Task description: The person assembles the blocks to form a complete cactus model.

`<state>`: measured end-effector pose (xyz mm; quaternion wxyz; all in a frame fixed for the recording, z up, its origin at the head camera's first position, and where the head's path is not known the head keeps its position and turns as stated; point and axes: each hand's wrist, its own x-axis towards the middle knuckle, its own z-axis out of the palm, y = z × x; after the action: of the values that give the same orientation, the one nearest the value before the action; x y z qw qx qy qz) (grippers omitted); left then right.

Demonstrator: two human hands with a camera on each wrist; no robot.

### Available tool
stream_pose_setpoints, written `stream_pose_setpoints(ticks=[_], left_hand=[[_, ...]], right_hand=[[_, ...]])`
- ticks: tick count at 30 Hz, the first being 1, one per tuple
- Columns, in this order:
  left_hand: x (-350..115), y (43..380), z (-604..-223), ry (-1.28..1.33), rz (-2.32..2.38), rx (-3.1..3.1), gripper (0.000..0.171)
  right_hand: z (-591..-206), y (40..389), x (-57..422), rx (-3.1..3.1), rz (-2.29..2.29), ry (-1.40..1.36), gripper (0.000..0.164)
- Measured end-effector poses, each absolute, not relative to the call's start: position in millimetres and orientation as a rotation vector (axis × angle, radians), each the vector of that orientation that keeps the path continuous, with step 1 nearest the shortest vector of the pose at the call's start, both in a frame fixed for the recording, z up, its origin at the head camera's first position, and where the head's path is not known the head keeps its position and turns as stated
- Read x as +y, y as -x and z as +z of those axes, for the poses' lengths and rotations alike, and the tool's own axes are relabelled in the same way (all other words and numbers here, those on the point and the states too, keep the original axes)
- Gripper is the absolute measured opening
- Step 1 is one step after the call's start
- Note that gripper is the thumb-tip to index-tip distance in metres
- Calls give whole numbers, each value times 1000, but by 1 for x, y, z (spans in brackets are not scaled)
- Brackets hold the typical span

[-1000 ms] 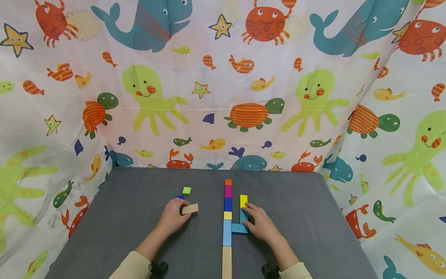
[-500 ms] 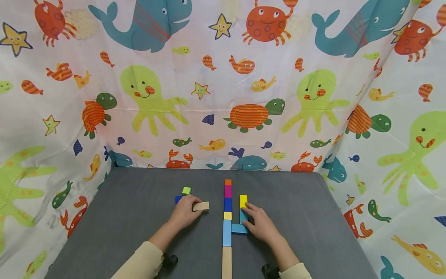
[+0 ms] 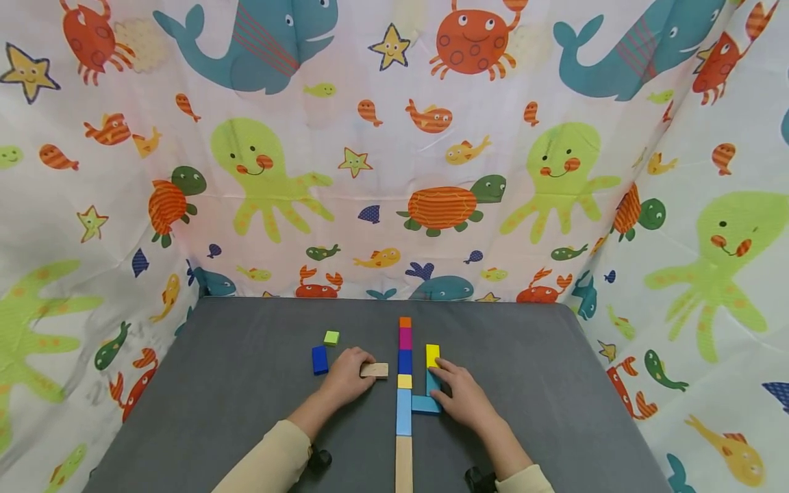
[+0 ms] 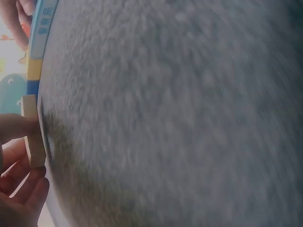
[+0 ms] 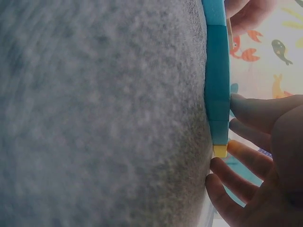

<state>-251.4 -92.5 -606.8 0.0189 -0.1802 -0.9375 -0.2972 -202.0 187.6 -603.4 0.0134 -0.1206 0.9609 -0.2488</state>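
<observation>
My left hand [image 3: 348, 376] pinches a plain wooden block [image 3: 379, 370] between thumb and fingers, just left of a long row of blocks. In the left wrist view that wooden block [image 4: 34, 142] lies close to the row's blue and yellow pieces. My right hand [image 3: 467, 395] rests by a short side branch, its loosely bent fingertips touching a light blue block [image 3: 431, 380] and the end of a yellow block [image 3: 433, 354]. Another light blue block [image 3: 425, 405] joins that branch crosswise to the row. From the right wrist, the thumb [image 5: 251, 111] lies against the teal side of the branch.
The row runs away from me: wooden block [image 3: 403, 465], light blue [image 3: 403, 413], small yellow [image 3: 404, 381], dark blue [image 3: 405, 361], magenta [image 3: 405, 338], orange [image 3: 405, 321]. Loose blue [image 3: 320, 360] and green [image 3: 331, 337] blocks lie left on the grey table [image 3: 246, 383].
My left hand has carried the wooden block rightward to near the row, uncovering the loose blue block behind it. My right hand has stayed in place.
</observation>
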Motion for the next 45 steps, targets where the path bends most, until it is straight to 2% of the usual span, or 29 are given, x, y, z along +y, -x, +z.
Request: stream_pose_setpoints(ticks=[29,38,45], left_hand=[[-73,251,-610,605,-899,-2936,24],[-83,248,-613,594,-929,-2905,35],[-101,248,-608,554,-873,-2889,37]], right_hand=[[-603,201,186,3005,-767,363,52],[-603,199,184,3005,-761,352,52],[-604,198,184,3006,-763,345,53]])
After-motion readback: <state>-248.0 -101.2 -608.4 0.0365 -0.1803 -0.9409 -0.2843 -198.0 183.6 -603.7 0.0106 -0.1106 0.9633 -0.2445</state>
